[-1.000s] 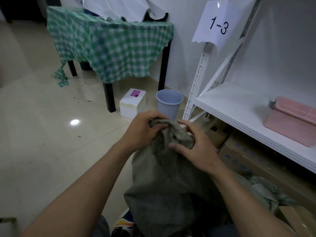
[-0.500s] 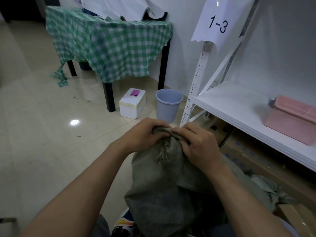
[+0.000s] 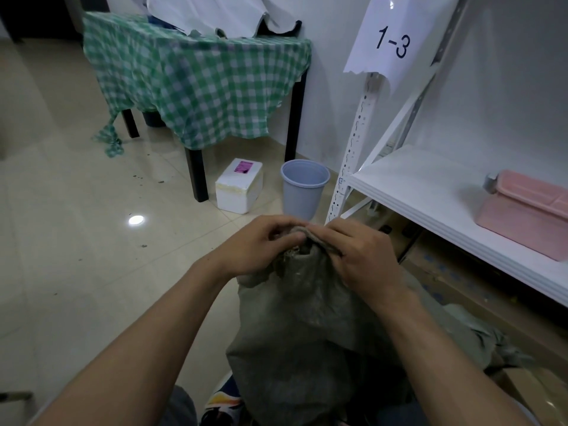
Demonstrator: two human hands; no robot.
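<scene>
A paper sign (image 3: 390,41) reading "1-3" hangs on the post of the white shelf (image 3: 415,186). The hands, left hand (image 3: 258,244) and right hand (image 3: 362,256), both pinch the gathered mouth of a grey-green sack (image 3: 301,327), which stands upright before the person above the glossy tiled floor (image 3: 76,241).

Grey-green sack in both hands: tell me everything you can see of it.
The sack is coarse, dull grey-green fabric, wrinkled and bulging, standing upright before the person. Its mouth is gathered into a bunched neck with frayed threads. The left hand and right hand both grip that neck. Its bottom runs out of frame.
</scene>
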